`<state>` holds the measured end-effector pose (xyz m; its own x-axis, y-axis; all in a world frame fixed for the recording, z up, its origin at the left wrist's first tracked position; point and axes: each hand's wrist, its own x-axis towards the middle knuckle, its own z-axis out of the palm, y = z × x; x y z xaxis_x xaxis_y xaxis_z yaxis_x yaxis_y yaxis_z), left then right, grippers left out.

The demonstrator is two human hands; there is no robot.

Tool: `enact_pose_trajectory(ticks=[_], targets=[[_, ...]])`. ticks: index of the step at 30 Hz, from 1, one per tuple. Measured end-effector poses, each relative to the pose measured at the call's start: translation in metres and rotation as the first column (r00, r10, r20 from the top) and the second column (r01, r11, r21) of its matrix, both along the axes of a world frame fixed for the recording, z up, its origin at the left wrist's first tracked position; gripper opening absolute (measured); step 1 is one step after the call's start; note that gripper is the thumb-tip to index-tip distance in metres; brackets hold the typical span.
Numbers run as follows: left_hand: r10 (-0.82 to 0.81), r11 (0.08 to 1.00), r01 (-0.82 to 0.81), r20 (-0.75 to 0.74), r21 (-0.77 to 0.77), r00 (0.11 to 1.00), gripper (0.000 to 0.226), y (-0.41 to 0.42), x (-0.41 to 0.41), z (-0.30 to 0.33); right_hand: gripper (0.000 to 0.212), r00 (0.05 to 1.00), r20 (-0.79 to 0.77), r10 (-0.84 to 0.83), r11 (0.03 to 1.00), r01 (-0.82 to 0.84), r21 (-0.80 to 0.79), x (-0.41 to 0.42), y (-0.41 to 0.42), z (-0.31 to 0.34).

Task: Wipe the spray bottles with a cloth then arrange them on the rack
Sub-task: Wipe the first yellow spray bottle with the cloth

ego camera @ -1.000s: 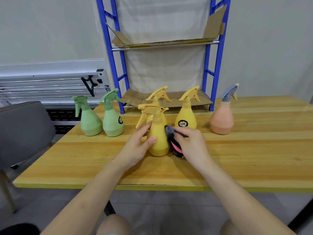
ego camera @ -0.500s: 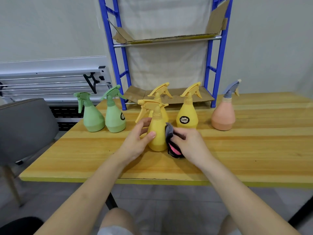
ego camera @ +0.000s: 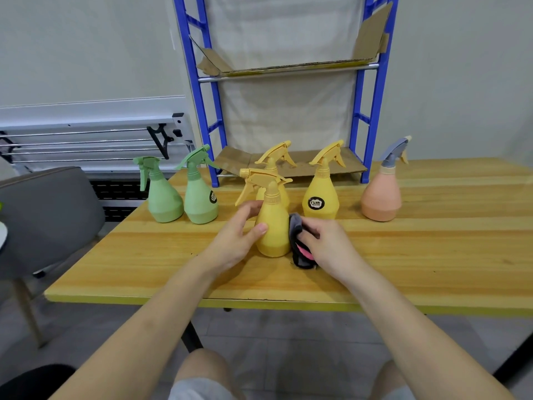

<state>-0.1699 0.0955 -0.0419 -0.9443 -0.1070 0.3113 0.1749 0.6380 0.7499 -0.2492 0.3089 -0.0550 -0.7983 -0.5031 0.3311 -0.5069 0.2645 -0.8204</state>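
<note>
A yellow spray bottle (ego camera: pixel 273 223) stands upright on the wooden table (ego camera: pixel 418 255), nearest to me. My left hand (ego camera: pixel 235 235) grips its left side, thumb on the front and fingers behind. My right hand (ego camera: pixel 327 245) holds a grey and pink cloth (ego camera: pixel 298 246) bunched against the bottle's right side. Behind stand two more yellow bottles (ego camera: pixel 321 192), one (ego camera: pixel 284 161) mostly hidden by the held bottle. Two green bottles (ego camera: pixel 163 194) (ego camera: pixel 200 192) stand at the left and a peach bottle (ego camera: pixel 382 192) at the right. The blue rack (ego camera: pixel 372 96) stands at the table's back.
Cardboard sheets line the rack's lower shelf (ego camera: pixel 314 164) and upper shelf (ego camera: pixel 288 69). A grey chair (ego camera: pixel 43 215) stands left of the table. A white folded frame (ego camera: pixel 86 134) leans on the wall behind it.
The view has shifted slightly. My hands stay on the yellow bottle; the cloth remains pressed to its right side with little visible movement.
</note>
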Motion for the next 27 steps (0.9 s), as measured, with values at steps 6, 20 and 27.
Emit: enact_pose_trajectory(ticks=[6, 20, 27], targets=[[0.145, 0.988, -0.143, 0.037, -0.063, 0.989, 0.053, 0.004, 0.006, 0.000, 0.025, 0.999, -0.022, -0.040, 0.999, 0.040, 0.011, 0.005, -0.004, 0.003], [0.373, 0.921, -0.356, -0.092, 0.161, 0.923, 0.037, 0.035, -0.008, 0.005, 0.024, 0.995, 0.038, -0.097, 0.989, 0.100, -0.108, 0.011, -0.005, 0.001], [0.208, 0.978, -0.209, -0.024, -0.024, 0.978, 0.045, 0.020, -0.008, 0.021, 0.022, 0.999, 0.023, -0.021, 0.961, 0.027, -0.274, 0.013, -0.019, 0.035]])
